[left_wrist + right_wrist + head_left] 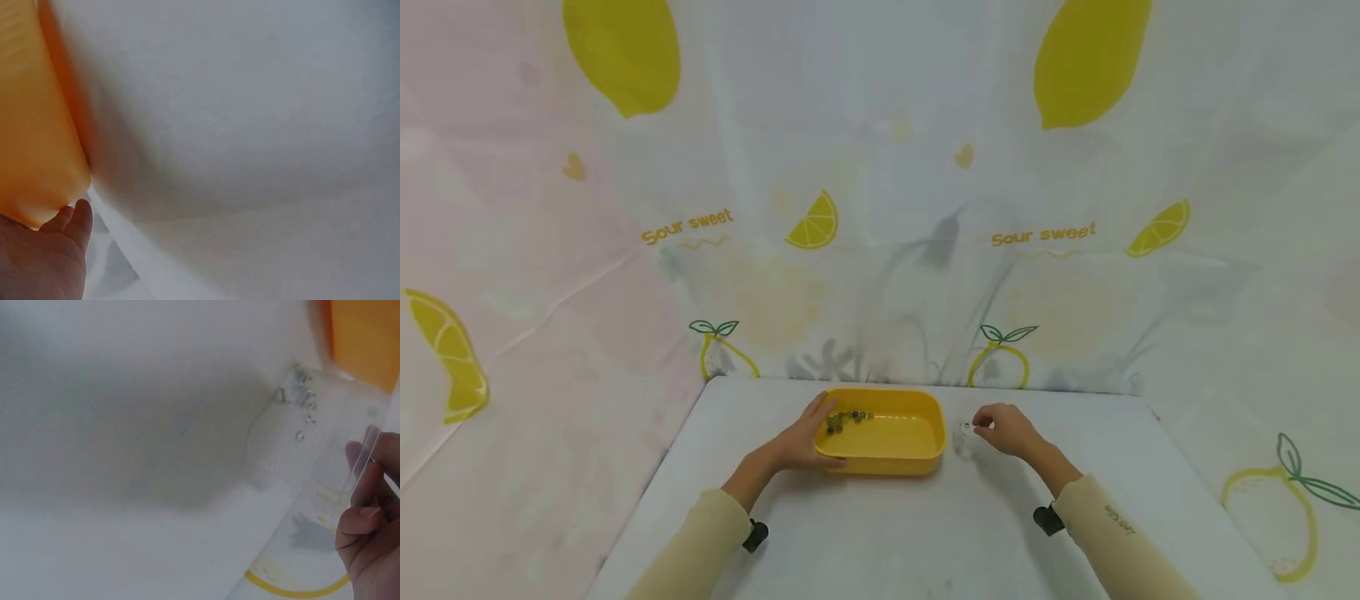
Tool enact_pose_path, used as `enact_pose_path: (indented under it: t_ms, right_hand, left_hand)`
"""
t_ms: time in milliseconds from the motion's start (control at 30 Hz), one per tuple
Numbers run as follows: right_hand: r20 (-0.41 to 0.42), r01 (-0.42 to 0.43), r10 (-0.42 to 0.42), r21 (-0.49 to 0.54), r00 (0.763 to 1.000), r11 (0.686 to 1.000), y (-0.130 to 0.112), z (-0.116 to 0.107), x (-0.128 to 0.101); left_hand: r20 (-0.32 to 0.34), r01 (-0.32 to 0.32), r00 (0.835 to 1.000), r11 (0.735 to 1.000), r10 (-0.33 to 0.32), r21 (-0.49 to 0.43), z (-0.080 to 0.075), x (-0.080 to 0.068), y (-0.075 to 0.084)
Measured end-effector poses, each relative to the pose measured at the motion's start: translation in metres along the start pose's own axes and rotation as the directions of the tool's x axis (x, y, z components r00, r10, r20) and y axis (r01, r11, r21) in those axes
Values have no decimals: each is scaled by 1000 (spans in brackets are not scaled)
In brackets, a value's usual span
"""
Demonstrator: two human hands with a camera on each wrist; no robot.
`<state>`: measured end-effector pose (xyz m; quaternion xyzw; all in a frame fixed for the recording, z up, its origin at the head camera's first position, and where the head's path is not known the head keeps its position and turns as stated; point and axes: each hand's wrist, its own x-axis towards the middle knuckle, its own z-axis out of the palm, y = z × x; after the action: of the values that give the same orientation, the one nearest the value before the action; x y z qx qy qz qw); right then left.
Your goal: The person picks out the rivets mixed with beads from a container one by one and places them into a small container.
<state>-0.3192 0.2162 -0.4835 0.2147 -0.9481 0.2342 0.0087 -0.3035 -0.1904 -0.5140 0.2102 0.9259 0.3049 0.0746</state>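
Note:
A yellow plastic bin (880, 465) stands upright on the white table. My left hand (797, 439) grips its left end, with the thumb along the front wall and fingers at the back left corner. Marbles (838, 422), dark and yellowish-green, lie gathered at the left inside the bin. Just right of the bin, a clear plastic cup (275, 434) has its rim pinched between the thumb and fingers of my right hand (1009, 428). Several small shiny pieces (306, 400), some ring-like, show in the cup.
The white table (880, 533) meets a fabric backdrop (880, 308) printed with lemons along its far edge. More of this fabric hangs at the left and right sides. Black wrist cameras (756, 535) sit at both sleeves.

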Motion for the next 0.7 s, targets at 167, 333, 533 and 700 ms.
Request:
enact_pose_path:
  t_ms: [167,333,533,700]
  right_hand:
    - [11,-27,27,-3,1000,1000,-1,0,0]
    - [3,-63,63,1,998,998,-1,1,-1]
    - [-106,-19,16,-34,994,999,0,-4,-5]
    - [-207,3,-25,-107,978,994,3,-12,-12]
  left_hand:
    - [-22,-24,999,1000,24,2,6,-4,-3]
    - [-32,-30,999,1000,30,6,11,-8,-6]
    - [-34,-6,999,1000,7,20,12,-9,-3]
    - [-42,6,999,1000,-5,8,2,-11,-1]
